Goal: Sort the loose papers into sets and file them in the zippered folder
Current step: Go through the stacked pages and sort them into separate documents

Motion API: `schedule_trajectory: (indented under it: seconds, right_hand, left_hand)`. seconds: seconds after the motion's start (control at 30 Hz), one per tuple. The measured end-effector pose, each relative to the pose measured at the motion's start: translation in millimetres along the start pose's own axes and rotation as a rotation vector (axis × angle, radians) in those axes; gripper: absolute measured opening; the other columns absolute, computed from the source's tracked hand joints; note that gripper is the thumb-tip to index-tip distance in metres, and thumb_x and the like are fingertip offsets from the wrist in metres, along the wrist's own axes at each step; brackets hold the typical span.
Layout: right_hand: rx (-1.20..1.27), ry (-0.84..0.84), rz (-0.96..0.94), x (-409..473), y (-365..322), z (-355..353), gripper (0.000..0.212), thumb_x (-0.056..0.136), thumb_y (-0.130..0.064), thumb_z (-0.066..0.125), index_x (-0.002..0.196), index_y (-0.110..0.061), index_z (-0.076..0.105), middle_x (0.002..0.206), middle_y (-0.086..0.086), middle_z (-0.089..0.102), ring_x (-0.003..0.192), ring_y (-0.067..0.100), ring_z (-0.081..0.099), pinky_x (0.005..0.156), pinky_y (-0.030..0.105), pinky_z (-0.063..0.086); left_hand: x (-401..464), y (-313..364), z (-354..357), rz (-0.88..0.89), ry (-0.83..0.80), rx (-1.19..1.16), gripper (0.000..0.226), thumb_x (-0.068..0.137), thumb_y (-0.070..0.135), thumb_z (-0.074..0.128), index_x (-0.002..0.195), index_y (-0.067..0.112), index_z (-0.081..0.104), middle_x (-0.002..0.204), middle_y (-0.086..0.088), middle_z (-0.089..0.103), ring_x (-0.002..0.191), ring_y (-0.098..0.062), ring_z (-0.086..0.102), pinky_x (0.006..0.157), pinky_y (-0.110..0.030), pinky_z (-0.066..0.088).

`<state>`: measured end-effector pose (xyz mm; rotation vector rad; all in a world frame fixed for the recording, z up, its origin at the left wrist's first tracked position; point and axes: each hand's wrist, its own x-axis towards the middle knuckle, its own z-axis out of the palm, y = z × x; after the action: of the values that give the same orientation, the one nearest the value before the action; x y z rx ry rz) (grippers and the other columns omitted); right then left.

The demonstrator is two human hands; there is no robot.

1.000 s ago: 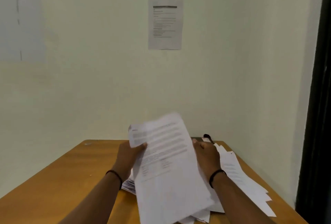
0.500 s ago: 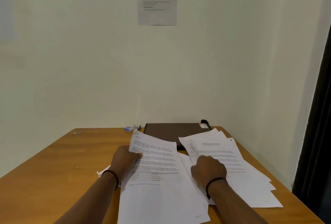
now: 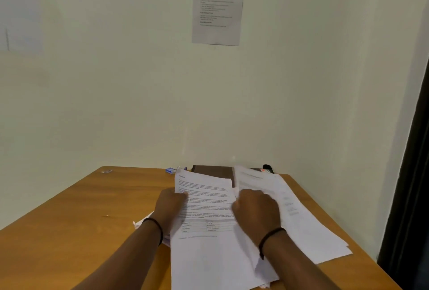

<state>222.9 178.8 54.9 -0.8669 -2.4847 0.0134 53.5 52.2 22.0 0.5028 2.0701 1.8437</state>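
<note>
Fingers first: the left hand (image 3: 170,206) has its fingers curled over the left edge of the printed sheet (image 3: 206,203), thumb on the text, pinching that sheet. Further left on the wooden bench (image 3: 69,220), a small clear scrap (image 3: 106,171) sits near the far corner. Across the middle, the printed sheet tops a thick stack of papers (image 3: 209,262) running down to the near edge. Right hand (image 3: 255,208) now, knuckles up, fingers curled down among the sheets, but what they grip I cannot tell. Beyond both hands, against the wall, lies the dark brown zippered folder (image 3: 212,171), flat and closed, a small blue packet (image 3: 170,170) just to its left. Far right, a second spread of papers (image 3: 301,220) fans toward the bench's right edge, overlapping the folder's right end. Up on the wall, a printed notice (image 3: 217,6).
</note>
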Motion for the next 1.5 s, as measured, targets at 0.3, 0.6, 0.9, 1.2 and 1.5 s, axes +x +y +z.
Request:
schedule_trajectory:
  seconds: [0.3,0.6,0.9,1.2,1.5]
  right_hand:
    - [0.359,-0.284,-0.307,-23,-43,16,0.03,0.09,-0.029,0.047,0.065,-0.017,0.057,0.07,0.0,0.06,0.071,0.022,0.06,0.065,0.031,0.047]
    - [0.426,0.083,0.264,-11,42,17,0.061,0.087,-0.049,0.064,0.135,-0.014,0.048,0.132,0.001,0.056,0.123,0.022,0.052,0.099,0.033,0.044]
    - [0.861,0.124,0.405,5,121,6,0.013,0.088,-0.015,0.071,0.075,-0.017,0.067,0.07,-0.013,0.067,0.062,0.003,0.062,0.049,0.017,0.043]
    - [0.677,-0.109,0.621,22,194,50,0.012,0.088,-0.018,0.07,0.097,-0.01,0.068,0.099,0.004,0.073,0.08,0.019,0.064,0.058,0.022,0.044]
    - [0.722,-0.11,0.591,26,205,64,0.002,0.091,-0.021,0.067,0.093,-0.02,0.066,0.097,-0.003,0.072,0.079,0.013,0.066,0.056,0.019,0.045]
  left_hand:
    - [-19,11,19,-0.129,-0.266,-0.249,0.034,0.098,0.034,0.059,0.115,0.006,0.071,0.107,-0.015,0.074,0.1,-0.036,0.07,0.091,-0.047,0.056]
    - [-24,8,34,-0.087,-0.316,-0.482,0.023,0.097,-0.002,0.051,0.116,-0.001,0.064,0.108,-0.023,0.072,0.087,-0.039,0.072,0.066,-0.043,0.061]
    - [-8,10,79,-0.071,-0.368,-0.415,0.068,0.098,0.062,0.036,0.1,0.005,0.071,0.095,-0.014,0.071,0.081,-0.03,0.068,0.076,-0.041,0.055]
    - [42,0,139,0.016,-0.119,0.656,0.026,0.095,0.019,0.058,0.073,0.01,0.067,0.063,-0.005,0.065,0.045,-0.016,0.054,0.041,-0.02,0.043]
    - [63,3,183,-0.218,-0.161,0.23,0.043,0.098,0.027,0.058,0.063,0.002,0.054,0.05,-0.01,0.052,0.032,-0.016,0.039,0.037,-0.017,0.032]
